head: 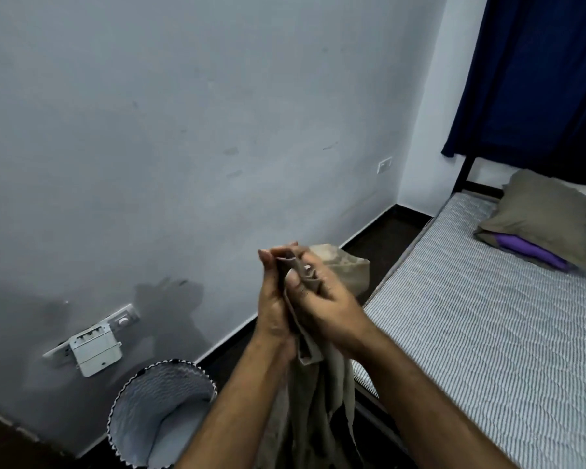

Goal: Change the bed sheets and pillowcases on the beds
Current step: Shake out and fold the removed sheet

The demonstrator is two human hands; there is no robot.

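Note:
Both hands meet at the middle of the view, pressed around a bunched tan sheet [322, 394] that hangs down between my forearms. My left hand [274, 299] grips the cloth from the left, and my right hand [325, 299] clasps it from the right. A fold of the same cloth bulges behind my right hand. To the right lies a bare striped mattress [481, 319] on a dark bed frame. At its far end sits a pillow in a tan case [545, 211], with a purple pillow end [531, 250] sticking out beneath it.
A round laundry basket with a zigzag rim [164, 414] stands on the dark floor at the lower left, against the pale wall. A wall socket with a white plug-in box [93, 346] is above it. A dark blue curtain [535, 76] hangs behind the bed.

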